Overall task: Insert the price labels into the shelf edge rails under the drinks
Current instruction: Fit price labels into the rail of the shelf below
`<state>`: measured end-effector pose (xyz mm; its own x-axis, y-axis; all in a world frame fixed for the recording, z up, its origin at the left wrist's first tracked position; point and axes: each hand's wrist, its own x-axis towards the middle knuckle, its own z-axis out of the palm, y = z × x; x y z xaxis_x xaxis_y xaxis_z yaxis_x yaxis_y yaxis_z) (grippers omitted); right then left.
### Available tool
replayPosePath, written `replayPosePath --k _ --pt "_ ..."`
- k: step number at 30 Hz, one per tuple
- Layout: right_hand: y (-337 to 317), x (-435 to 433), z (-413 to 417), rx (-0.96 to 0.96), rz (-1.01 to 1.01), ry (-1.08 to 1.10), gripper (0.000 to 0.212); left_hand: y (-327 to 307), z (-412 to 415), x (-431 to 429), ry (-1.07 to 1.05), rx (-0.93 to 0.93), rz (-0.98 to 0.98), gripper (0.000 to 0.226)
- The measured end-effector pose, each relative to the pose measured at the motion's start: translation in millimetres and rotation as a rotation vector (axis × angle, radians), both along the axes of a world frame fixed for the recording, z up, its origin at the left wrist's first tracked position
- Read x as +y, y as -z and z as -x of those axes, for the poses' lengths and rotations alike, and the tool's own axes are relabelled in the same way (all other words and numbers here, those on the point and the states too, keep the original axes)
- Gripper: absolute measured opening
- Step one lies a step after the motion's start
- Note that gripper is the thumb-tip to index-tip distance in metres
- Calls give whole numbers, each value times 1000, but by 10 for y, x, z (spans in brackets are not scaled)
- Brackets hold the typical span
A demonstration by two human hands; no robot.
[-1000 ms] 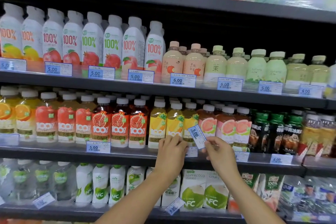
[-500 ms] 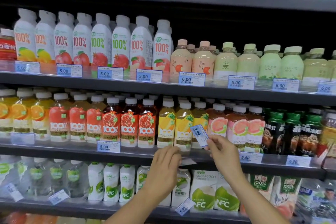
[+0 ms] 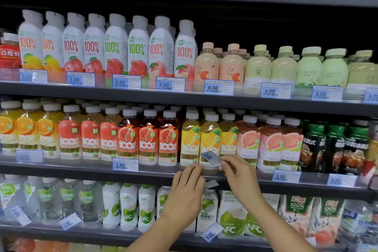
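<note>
Head view: right hand (image 3: 240,178) pinches flat rectangular label (image 3: 210,158); left hand (image 3: 187,186) spread, apparently empty.

Price label at the rail under the pineapple drinks

A blue-and-white label (image 3: 211,159) marked 5.00 is tilted, its left end up, in front of the pineapple bottles (image 3: 209,141), pinched at its right end. Just below runs the dark shelf rail (image 3: 155,172), already carrying other labels (image 3: 125,164), with a pale slip (image 3: 211,185) hanging loose beneath it.
</note>
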<state>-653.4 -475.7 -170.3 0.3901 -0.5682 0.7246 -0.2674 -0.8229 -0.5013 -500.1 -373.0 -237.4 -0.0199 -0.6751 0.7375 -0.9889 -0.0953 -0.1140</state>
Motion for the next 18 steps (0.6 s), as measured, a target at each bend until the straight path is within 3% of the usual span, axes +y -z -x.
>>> replayPosePath --k 11,18 --pt "-83 80 -22 53 147 -11 18 -78 60 -32 13 56 -23 21" --pt "66 -77 -10 277 332 1 29 -70 64 -38 16 61 -11 30"
